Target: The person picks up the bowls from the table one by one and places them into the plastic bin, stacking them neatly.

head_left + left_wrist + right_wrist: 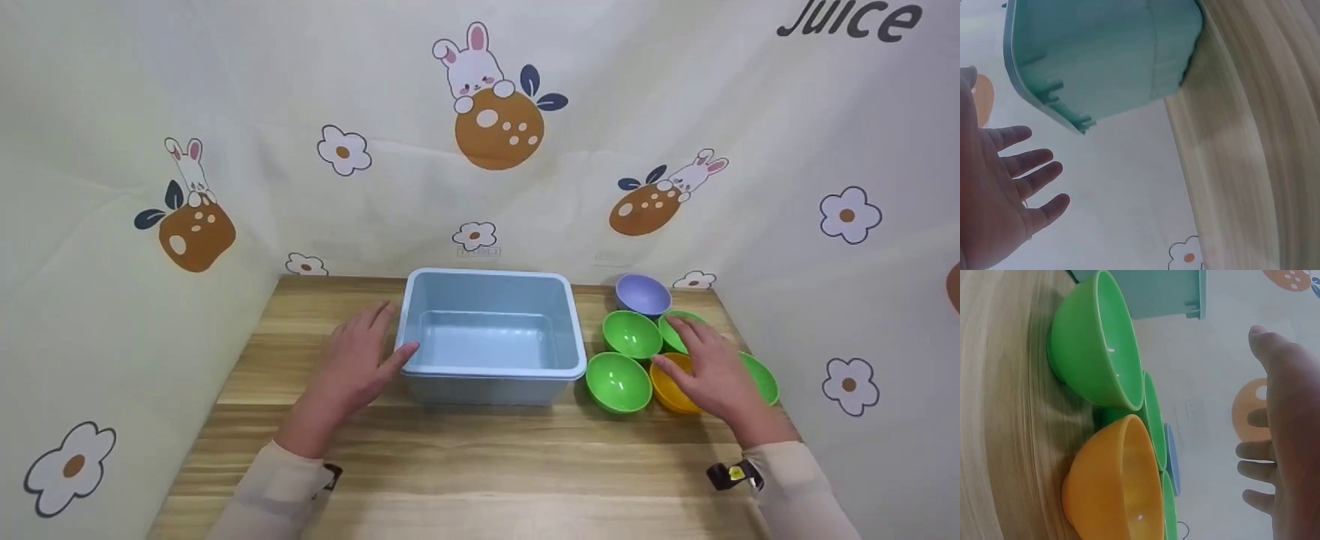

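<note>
A light blue plastic bin with nothing in it sits at the middle back of the table. My left hand hovers at the bin's left side with fingers spread, thumb overlapping the rim in the head view. In the left wrist view, a gap shows between the fingers and the bin wall. To the bin's right stand several green bowls, an orange bowl and a purple bowl. Above the orange bowl is my right hand, fingers extended and holding nothing; it partly hides the bowls behind it.
The wooden table stretches toward me in front of the bin. A pale cloth printed with rabbits, fruit and flowers walls in the back and both sides. Each wrist carries a dark strap, the right one with a small camera.
</note>
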`<state>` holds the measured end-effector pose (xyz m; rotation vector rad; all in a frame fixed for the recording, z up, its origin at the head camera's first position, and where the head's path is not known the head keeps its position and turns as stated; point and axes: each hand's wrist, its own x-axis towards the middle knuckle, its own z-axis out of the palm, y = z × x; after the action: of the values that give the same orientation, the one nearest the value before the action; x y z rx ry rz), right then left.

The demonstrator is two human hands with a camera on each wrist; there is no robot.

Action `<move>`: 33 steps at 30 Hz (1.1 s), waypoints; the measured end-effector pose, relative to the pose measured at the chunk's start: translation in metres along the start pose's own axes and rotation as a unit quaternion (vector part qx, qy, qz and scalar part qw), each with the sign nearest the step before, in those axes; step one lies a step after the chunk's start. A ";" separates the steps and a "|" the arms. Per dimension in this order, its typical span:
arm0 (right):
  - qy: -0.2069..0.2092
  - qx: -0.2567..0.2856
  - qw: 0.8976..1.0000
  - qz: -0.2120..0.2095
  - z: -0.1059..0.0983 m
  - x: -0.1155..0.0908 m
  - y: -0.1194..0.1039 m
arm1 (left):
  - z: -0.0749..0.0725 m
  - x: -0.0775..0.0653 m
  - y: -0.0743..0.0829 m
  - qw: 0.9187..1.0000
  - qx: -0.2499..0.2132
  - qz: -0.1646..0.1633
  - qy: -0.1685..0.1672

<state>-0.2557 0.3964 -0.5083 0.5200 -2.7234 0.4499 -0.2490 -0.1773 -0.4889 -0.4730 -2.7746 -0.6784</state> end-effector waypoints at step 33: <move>-0.040 0.006 0.998 0.050 -0.007 -0.025 0.014 | 0.030 0.017 0.021 0.994 -0.004 -0.072 -0.078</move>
<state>-0.2378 0.4184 -0.5148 0.4137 -2.8359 0.4820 -0.2619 -0.1410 -0.5008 -0.3448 -2.9773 -0.7132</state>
